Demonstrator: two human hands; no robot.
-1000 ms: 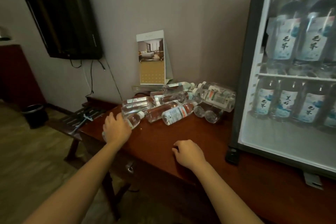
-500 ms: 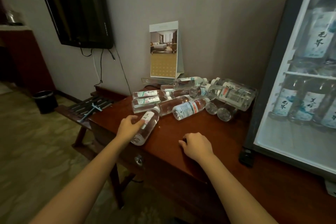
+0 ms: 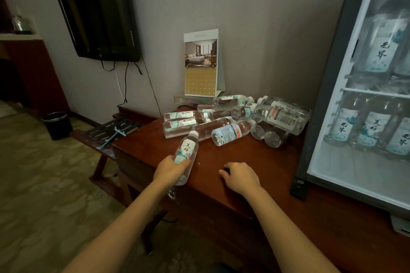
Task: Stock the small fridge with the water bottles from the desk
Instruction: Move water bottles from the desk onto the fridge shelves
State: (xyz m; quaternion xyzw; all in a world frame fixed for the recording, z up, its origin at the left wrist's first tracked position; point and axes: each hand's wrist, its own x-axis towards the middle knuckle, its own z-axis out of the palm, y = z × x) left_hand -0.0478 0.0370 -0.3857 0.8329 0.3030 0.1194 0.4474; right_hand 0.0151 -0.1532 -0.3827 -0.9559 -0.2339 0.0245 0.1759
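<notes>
Nearest to the camera, at about 7 o'clock, the left hand (image 3: 170,167) is wrapped around the lower half of one water bottle (image 3: 186,155), which lies tilted at the front-left corner of the desk (image 3: 261,159), its white cap pointing away toward the pile. The fingers close on the base end, probably because this leaves the label and neck free and makes it easy to turn the bottle upright for a shelf. At about 5 o'clock the right hand (image 3: 240,178) lies knuckles up on the bare wood with its fingers curled loosely under, holding nothing — it seems to steady the body, or to wait for the fridge door. Farther, at about 12 o'clock, the pile of bottles (image 3: 233,119) lies on its side against the wall, some stacked over others, so pulling one from below could make the rest roll. Behind it a desk calendar (image 3: 200,64) stands upright. At about 3 o'clock the small fridge (image 3: 317,99) stands on the same desk, its glass door apparently closed. Through the glass I see two levels separated by a white shelf: labelled bottles standing upright on both, rather tightly in the part in view. How much free room is deeper inside, I cannot tell.
</notes>
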